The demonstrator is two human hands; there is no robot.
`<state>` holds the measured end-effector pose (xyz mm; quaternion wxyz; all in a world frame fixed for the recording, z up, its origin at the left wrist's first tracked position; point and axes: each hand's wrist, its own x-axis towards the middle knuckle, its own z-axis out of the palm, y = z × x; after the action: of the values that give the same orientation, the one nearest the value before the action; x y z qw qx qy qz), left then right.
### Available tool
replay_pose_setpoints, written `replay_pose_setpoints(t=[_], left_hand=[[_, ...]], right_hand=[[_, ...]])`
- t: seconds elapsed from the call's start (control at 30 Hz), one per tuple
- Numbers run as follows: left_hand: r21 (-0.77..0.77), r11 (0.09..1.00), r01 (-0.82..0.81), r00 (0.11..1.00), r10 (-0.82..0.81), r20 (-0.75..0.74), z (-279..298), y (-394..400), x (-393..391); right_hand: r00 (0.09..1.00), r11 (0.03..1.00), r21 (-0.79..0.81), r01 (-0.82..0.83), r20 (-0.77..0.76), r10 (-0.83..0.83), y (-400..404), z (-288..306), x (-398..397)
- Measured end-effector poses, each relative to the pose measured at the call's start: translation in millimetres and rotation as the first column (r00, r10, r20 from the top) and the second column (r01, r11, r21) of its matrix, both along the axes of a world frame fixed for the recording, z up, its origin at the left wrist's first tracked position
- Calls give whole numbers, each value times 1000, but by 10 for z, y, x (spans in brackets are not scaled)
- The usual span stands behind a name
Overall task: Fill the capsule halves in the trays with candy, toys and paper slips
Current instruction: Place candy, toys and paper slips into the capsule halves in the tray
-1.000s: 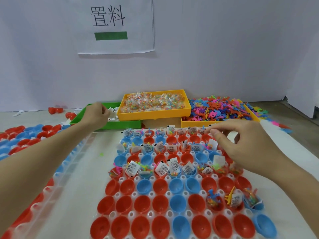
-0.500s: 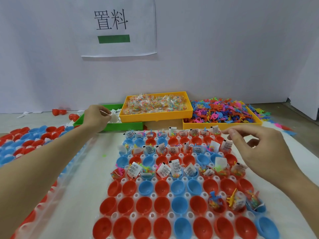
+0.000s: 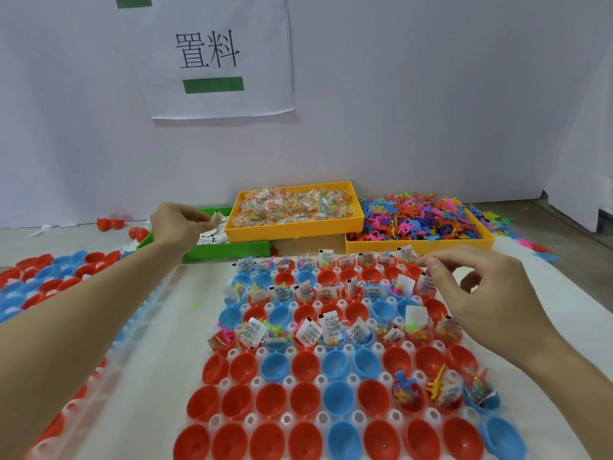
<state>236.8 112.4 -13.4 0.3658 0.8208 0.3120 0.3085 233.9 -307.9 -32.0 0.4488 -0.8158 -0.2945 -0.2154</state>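
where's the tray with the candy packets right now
In the head view, the yellow candy tray sits centre back by the wall, between the green tray and the toy bin.

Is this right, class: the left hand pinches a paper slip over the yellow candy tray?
Not quite. The head view shows the left hand pinching the paper slip over the green tray, where the slips lie. The yellow candy tray sits just beside it.

Slip print [image 3: 332, 325] too small to read, left tray [image 3: 43, 283] cut off by frame edge, green tray [image 3: 229, 249] partly hidden.
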Motion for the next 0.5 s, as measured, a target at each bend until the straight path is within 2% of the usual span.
replay_pose_setpoints(t=[0.17, 0.3, 0.4, 0.5], left_hand=[[-64, 993, -98, 992, 102, 69, 58, -31, 21], [-91, 992, -84, 979, 100, 178, 236, -267, -49], [-107, 993, 56, 967, -27, 253, 352, -655, -283], [-102, 957, 272, 932, -236, 274, 398, -1096, -653]], right_hand=[[1000, 1000, 5, -3, 4, 3, 1, 0, 6], [1000, 1000, 12, -7, -13, 7, -4, -10, 2], [999, 1000, 12, -18, -38, 18, 12, 0, -15], [997, 1000, 13, -26, -68, 27, 29, 25, -49]])
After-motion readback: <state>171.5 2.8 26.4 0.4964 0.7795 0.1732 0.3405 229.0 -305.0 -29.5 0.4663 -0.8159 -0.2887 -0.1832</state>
